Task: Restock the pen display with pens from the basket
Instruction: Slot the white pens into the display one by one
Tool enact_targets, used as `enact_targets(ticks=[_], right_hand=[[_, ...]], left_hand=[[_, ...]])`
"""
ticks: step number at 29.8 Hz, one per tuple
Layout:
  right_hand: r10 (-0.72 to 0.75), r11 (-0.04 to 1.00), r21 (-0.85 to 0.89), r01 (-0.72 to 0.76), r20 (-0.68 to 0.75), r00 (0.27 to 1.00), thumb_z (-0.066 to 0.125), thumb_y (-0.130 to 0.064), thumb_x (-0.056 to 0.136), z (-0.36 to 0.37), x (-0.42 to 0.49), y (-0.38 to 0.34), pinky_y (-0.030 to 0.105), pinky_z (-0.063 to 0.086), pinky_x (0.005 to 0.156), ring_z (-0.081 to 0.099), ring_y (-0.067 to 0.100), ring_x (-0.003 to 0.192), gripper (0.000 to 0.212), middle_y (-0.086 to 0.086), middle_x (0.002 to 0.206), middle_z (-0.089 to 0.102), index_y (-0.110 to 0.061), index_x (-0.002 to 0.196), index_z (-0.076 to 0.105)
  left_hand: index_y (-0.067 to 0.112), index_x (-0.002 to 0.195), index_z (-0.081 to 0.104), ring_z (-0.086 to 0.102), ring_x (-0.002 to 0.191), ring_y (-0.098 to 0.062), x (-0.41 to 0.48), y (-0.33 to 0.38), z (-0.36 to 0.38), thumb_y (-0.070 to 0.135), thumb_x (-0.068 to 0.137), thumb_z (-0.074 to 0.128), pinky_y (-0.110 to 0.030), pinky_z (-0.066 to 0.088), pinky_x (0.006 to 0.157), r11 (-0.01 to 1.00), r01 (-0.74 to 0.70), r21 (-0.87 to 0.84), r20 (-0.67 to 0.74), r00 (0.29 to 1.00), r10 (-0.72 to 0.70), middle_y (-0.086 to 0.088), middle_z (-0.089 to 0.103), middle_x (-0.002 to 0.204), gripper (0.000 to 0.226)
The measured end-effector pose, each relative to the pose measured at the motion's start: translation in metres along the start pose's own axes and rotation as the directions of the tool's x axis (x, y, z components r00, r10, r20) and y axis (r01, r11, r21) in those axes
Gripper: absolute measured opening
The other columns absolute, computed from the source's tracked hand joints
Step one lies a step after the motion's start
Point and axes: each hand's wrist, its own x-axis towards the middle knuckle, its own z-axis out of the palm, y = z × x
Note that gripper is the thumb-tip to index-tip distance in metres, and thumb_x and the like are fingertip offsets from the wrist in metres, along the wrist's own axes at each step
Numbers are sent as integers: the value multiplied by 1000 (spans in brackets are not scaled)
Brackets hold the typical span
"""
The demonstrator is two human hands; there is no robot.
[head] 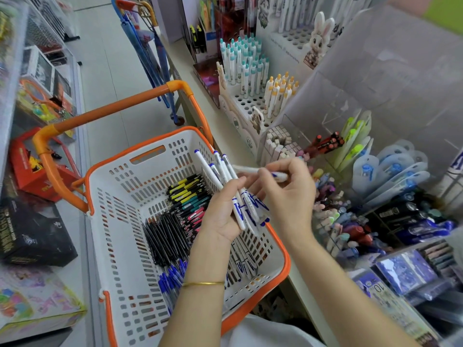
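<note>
Clutching pen bundle (225, 171), left grip (220, 214), right grip (288, 196) pinching single pen (246, 169)

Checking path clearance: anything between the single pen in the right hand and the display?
Nothing visible does. The right hand pinches one white pen just beside the clear acrylic display, with no object between. The left hand holds the other pens over the basket. Target slot unclear.

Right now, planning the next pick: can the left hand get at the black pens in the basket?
Probably not: the left hand is full, gripping a bundle of white pens. The black pens themselves lie uncovered in the basket.
</note>
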Motion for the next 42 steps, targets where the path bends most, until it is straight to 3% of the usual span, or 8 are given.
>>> enact_targets(ticks=[6, 10, 12, 14, 18, 28, 37, 42], right_hand=[[-61, 970, -223, 98, 166, 984, 68, -18, 85, 2, -18, 11, 23, 42, 76, 54, 6, 87, 16, -21, 81, 60, -33, 82, 64], [316, 941, 93, -325, 100, 943, 59, -19, 92, 6, -19, 17, 34, 51, 82, 61, 9, 92, 13, -5, 96, 64, -30, 89, 65], [624, 646, 343, -682, 279, 730, 51, -28, 97, 10, -18, 19, 34, 54, 74, 65, 13, 91, 17, 2, 108, 66, -22, 107, 63], [643, 238, 487, -840, 569, 512, 42, -38, 100, 13, -16, 17, 34, 54, 80, 66, 17, 99, 36, 5, 119, 67, -17, 123, 61], [497, -113, 613, -782, 717, 489, 47, -26, 97, 17, -4, 7, 32, 59, 72, 71, 21, 87, 31, 10, 98, 72, -7, 101, 71], [439, -66, 704, -707, 657, 613, 49, -14, 84, 18, -4, -9, 22, 56, 55, 69, 10, 60, 35, -1, 63, 68, -13, 59, 73], [434, -54, 716, -696, 644, 630, 49, -24, 83, 23, -8, -5, 23, 57, 60, 70, 12, 69, 31, 3, 76, 71, -12, 80, 77], [523, -163, 661, -732, 687, 504, 39, -23, 98, 22, -9, 6, 31, 60, 66, 72, 22, 80, 35, 12, 95, 72, -5, 106, 68]], left_hand=[[10, 105, 57, 72, 83, -16, 5, 1, -4, 3, 88, 54, -34, 60, 78, 989, -134, -65, -61, 990, 130, -5, 72, 89, 19], [9, 107, 53, 67, 67, -17, 2, -3, 6, -5, 91, 54, -32, 58, 66, 940, -313, 137, -153, 931, 332, -8, 66, 76, 21], [13, 104, 56, 68, 72, -17, 1, -7, 9, 0, 85, 63, -34, 57, 69, 825, -431, 365, -126, 855, 503, -6, 68, 78, 25], [28, 98, 61, 71, 84, -15, -1, -11, 10, 14, 76, 69, -35, 58, 78, 664, -473, 580, -46, 794, 606, 1, 71, 89, 27], [26, 101, 66, 67, 92, 0, -5, -15, 11, 16, 73, 71, -16, 52, 81, 439, -498, 748, 106, 743, 661, 17, 71, 90, 30], [8, 106, 70, 69, 93, -2, -9, -12, 15, 13, 71, 70, -16, 51, 84, 343, -538, 770, 248, 748, 616, 13, 75, 92, 35], [40, 102, 54, 61, 89, 15, -9, -14, 16, 6, 81, 75, -5, 46, 78, 322, -479, 816, 172, 735, 656, 23, 65, 87, 45], [10, 124, 57, 61, 91, 11, -6, -13, 16, 9, 86, 69, -4, 46, 75, 341, -464, 818, 129, 726, 676, 13, 63, 99, 40]])
